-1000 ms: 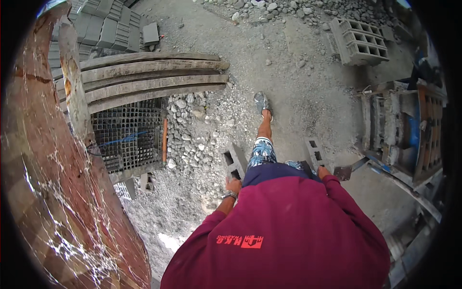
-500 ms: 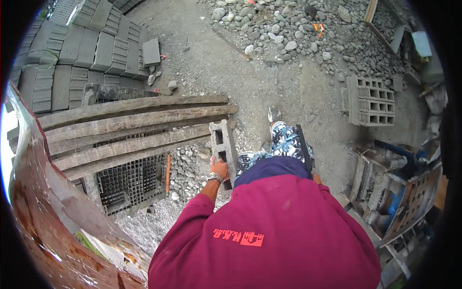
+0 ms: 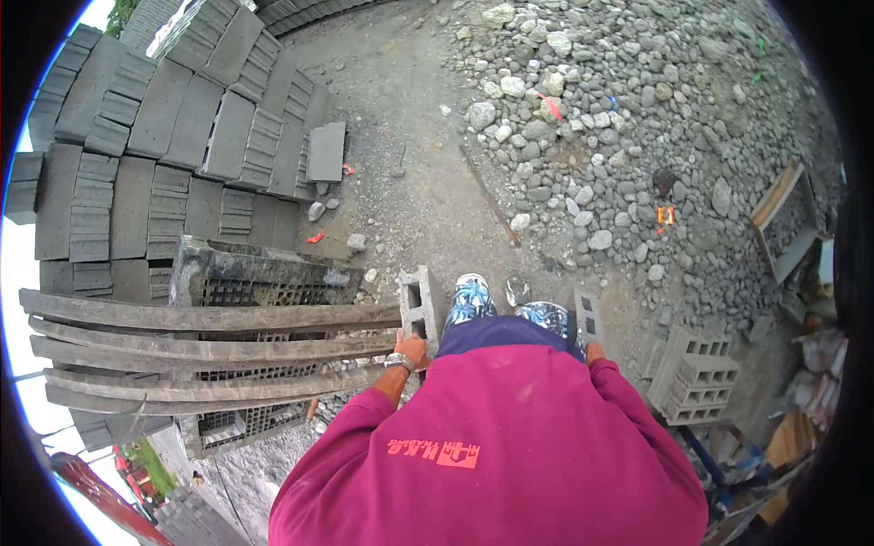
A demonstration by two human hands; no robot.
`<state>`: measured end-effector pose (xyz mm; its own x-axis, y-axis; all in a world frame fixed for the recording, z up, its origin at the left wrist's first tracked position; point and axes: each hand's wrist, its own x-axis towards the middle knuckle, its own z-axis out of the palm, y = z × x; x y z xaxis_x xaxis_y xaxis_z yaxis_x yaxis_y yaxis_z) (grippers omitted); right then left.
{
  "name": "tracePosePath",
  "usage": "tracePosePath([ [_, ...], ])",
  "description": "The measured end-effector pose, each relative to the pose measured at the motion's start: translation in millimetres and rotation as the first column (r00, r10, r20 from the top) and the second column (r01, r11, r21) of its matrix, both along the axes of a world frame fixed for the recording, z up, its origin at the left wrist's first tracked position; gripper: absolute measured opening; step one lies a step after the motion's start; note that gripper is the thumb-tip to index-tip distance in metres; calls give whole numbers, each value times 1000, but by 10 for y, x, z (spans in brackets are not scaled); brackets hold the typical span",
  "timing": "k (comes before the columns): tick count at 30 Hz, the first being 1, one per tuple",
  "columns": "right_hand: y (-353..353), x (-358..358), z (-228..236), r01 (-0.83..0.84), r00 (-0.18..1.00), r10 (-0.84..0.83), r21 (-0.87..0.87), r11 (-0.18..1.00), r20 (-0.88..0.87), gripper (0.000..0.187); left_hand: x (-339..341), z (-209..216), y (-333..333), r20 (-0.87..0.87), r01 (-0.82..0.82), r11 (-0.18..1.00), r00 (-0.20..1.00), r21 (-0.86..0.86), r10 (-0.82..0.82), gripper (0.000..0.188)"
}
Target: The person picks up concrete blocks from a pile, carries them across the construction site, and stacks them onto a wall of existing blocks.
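My left hand (image 3: 412,348) is closed on a grey hollow concrete block (image 3: 419,308), carried upright beside my left leg. Its open cells show in the upper part, and its lower end is hidden behind my hand and sleeve. At my right side another hollow concrete block (image 3: 586,314) hangs from my right hand (image 3: 594,352), whose fingers are only partly visible but wrap its near end. Close to the left block lie the ends of long wooden planks (image 3: 228,350).
Stacked grey blocks (image 3: 164,191) rise at the far left, and a lone block (image 3: 326,152) leans beside them. Stones (image 3: 619,136) spread over the far right. A stick (image 3: 490,196) lies on the gravel ground (image 3: 401,136). To my right stand more hollow blocks (image 3: 696,378).
I have walked forward with a block in each hand, and my view has turned. The planks and right-hand block pile now sit lower in view. More of the right block shows.
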<state>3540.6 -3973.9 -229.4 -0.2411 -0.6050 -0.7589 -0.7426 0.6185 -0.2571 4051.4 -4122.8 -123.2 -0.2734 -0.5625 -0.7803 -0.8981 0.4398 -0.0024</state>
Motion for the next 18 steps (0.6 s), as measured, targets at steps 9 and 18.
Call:
tracePosePath([
  [9, -3950, -162, 840, -86, 982, 122, 234, 969, -144, 57, -39, -679, -2333, -166, -316, 932, 924, 180, 345, 33],
  [18, -7740, -99, 472, -524, 834, 551, 268, 808, -29, 62, 174, -486, -5281, 14, -511, 852, 859, 113, 512, 27],
])
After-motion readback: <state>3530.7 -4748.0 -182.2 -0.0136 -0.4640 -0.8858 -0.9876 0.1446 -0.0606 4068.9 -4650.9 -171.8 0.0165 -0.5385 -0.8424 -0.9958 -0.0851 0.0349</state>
